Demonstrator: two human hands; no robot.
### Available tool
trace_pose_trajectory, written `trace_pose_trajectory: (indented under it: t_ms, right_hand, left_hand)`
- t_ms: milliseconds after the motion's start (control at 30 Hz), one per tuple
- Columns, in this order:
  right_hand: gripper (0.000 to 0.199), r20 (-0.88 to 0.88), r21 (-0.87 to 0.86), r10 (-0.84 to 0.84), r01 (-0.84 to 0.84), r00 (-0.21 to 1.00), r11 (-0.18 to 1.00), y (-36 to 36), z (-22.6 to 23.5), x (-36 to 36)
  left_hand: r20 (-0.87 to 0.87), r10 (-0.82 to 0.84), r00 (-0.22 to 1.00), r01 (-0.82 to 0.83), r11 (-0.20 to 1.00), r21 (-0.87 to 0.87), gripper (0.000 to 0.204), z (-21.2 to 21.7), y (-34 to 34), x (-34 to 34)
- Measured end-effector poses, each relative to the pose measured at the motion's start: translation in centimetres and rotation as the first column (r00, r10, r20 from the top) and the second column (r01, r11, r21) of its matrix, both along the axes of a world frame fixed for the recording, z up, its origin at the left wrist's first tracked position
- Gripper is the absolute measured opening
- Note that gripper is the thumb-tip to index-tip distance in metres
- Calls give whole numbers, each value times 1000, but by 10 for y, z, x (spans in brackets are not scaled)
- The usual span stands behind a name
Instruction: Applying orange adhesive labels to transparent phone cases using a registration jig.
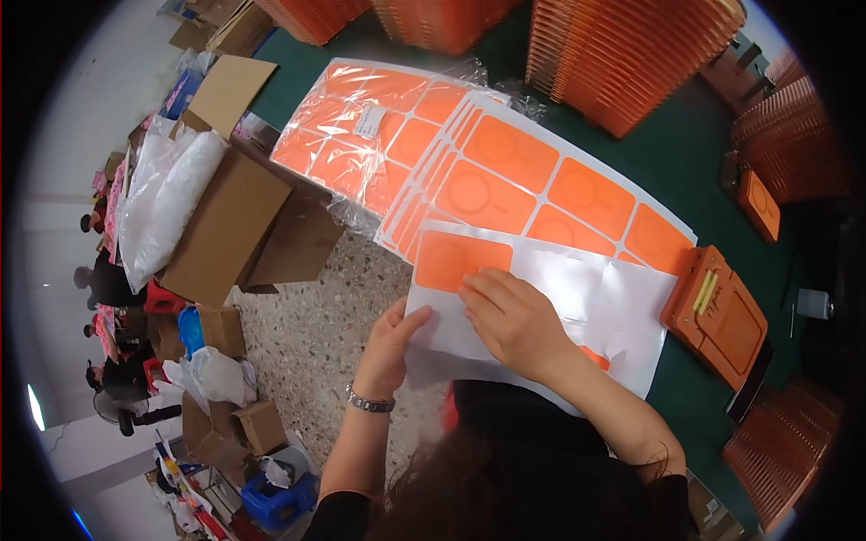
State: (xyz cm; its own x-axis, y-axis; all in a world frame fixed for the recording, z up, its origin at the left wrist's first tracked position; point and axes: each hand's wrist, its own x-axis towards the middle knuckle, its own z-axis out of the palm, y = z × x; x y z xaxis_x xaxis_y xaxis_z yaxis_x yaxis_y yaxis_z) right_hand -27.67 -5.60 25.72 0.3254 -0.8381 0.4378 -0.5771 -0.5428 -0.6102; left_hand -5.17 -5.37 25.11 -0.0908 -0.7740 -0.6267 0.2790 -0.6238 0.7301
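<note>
A glossy white backing sheet lies at the table's near edge, partly overhanging it. One rounded orange sticker is on its upper left corner, and a bit of orange shows by my right forearm. My left hand, with a metal watch on the wrist, grips the sheet's left edge between thumb and fingers. My right hand is over the sheet, fingertips pinched at the sticker's lower right edge. Whether that edge is lifted is hidden by the fingers. Beyond lies a stack of orange sticker sheets.
Left of the stack sits a plastic-wrapped pack of orange sheets. An orange plastic fixture and a dark phone-like slab are at right. Tall stacks of orange trays line the green table. An open cardboard box stands left.
</note>
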Motion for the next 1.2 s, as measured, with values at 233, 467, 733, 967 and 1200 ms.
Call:
trace_pose_trajectory:
  t_ms: [233,467,733,967,1200]
  right_hand:
    - [28,-17,-46,-17,17,1000,999,-6,9,12]
    - [27,42,-110,-30,34,999,993,1,31,14]
    - [23,73,-171,18,-5,997,985,12,39,20]
    - [4,512,353,-342,170,788,920,11,41,12]
    - [14,644,189,-498,510,581,839,40,84,-167]
  left_hand:
    - [270,-172,947,241,939,-246,24,21,1,-17]
    - [668,-117,735,540,697,-471,17,41,15,-18]
    - [781,-13,624,665,533,-523,11,57,21,-13]
    - [286,-83,955,180,926,-331,20,19,38,14]
    - [49,244,968,-248,964,98,40,-188,88,155]
